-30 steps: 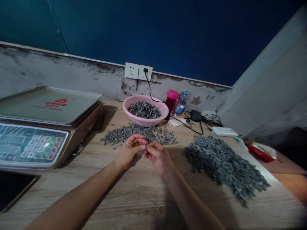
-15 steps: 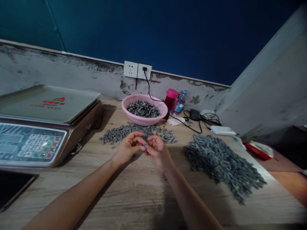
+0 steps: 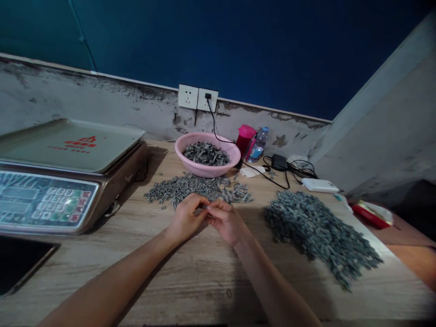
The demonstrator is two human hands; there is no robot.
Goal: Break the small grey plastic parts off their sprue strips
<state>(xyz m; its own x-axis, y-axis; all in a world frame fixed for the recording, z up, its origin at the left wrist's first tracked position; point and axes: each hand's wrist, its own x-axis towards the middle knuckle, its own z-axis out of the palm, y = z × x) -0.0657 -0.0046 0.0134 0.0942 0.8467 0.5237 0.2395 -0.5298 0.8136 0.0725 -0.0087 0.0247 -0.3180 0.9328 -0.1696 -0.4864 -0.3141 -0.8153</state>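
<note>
My left hand [image 3: 188, 217] and my right hand [image 3: 225, 220] meet over the middle of the table, fingertips pinched together. Whatever lies between them is tiny and mostly covered by the fingers; I cannot make out its kind. Just beyond my hands spreads a pile of small grey pieces [image 3: 177, 188], with longer curved grey bits [image 3: 238, 194] at its right end. Behind that pile stands a pink plastic basket [image 3: 204, 171] holding dark grey strips [image 3: 206, 153]. To the right of my hands lies a larger heap of grey-green pieces [image 3: 316, 229].
A weighing scale [image 3: 51, 200] fills the left side, with a dark flat device [image 3: 23, 263] in front of it. Along the wall are a pink-lidded cup [image 3: 245, 138], a water bottle [image 3: 259, 145], a black adapter [image 3: 279, 162] with cables and a white box-like device [image 3: 320, 185].
My left hand has turned and its fingers have curled in, closing against the right fingertips. The whole view has shifted slightly. The piles and basket look the same.
</note>
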